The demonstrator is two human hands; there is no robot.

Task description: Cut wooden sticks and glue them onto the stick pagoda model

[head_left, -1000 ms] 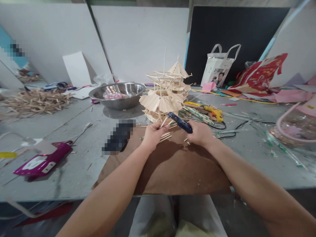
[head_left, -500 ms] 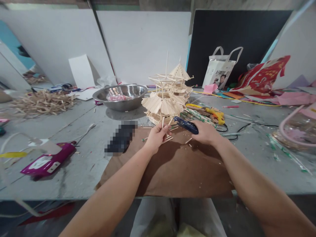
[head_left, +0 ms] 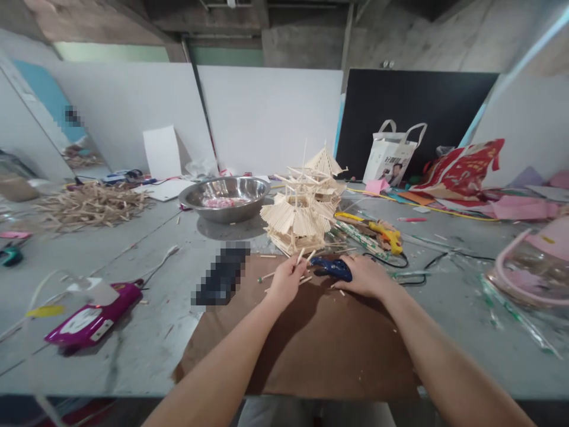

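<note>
Pinching short pale wooden sticks (head_left: pixel 300 255) between thumb and fingers of the left hand (head_left: pixel 285 280), their ends slanting upward, just above a creased brown sheet (head_left: pixel 338 356) covering part of a scuffed grey worktable (head_left: pixel 151 356). Clasping a dark blue hand tool (head_left: pixel 336 269) in the right hand (head_left: pixel 367 276) and pointing its narrow end leftward at the sticks (touching them or just beside them, impossible to tell from this angle). Stretching both bare forearms in over the table's near edge and bringing the two hands near each other, without joining them. Facing a tiered, pagoda-like model of pale wooden sticks (head_left: pixel 297 219), standing upright just beyond the fingers, behind the sheet's far edge. Working to the right of a flat, dark, pixelated rectangular object (head_left: pixel 221 274) and, farther off, a round shiny steel bowl (head_left: pixel 253 191) containing a pink-and-white packet (head_left: pixel 219 203). Having a yellow-handled tool (head_left: pixel 389 235) lying beyond the right hand, and a glossy magenta power strip (head_left: pixel 122 300) well apart on the left, trailing pale cable.
</note>
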